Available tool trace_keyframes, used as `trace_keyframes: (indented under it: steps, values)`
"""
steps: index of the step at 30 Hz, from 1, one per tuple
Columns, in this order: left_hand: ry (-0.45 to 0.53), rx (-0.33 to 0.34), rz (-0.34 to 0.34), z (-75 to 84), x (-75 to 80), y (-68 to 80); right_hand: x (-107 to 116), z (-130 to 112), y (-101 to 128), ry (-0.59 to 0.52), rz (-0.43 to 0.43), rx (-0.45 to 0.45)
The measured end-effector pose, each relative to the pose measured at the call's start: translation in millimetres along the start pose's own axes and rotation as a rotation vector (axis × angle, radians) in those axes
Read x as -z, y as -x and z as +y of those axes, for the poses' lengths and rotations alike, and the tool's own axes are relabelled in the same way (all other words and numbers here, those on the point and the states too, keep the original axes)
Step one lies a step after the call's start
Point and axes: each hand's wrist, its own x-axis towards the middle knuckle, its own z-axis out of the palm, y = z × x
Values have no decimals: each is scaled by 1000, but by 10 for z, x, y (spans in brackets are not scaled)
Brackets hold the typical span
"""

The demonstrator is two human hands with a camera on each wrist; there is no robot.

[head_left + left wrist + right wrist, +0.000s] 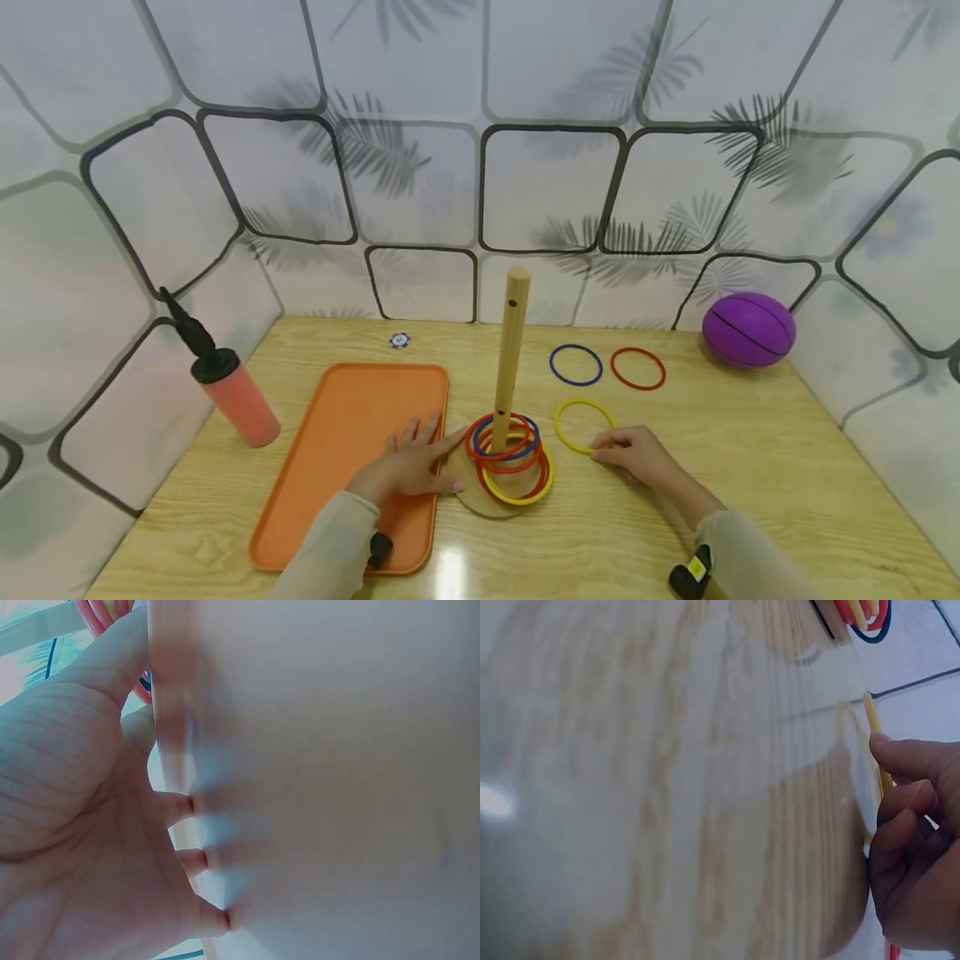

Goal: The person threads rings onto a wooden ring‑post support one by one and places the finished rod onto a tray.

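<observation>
Wooden table (750,467): the left hand (408,467) lies spread flat on the orange tray (337,442); the right hand (637,454) pinches the yellow ring (564,435) beside the peg (512,350).

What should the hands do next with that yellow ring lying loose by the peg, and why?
Probably the right hand should pinch the loose yellow ring and lift it: its fingertips already sit at the ring's near edge, the ring lies flat on the table, and the left hand rests by the peg base, seemingly steadying it.
</observation>
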Motion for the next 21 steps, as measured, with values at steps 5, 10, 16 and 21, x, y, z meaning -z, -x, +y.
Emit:
trace_keyframes:
  steps: [5,10,16,21]
  values:
    - [-2,2,2,-6,-11,-2,63,-78,56,10,87,-17]
    - [-1,1,9,-10,-16,-8,193,-182,96,13,127,11]
    - [-1,-2,10,-12,-19,-8,305,-259,164,29,146,40]
    - [-6,0,6,-14,-21,-8,378,-318,205,40,148,9]
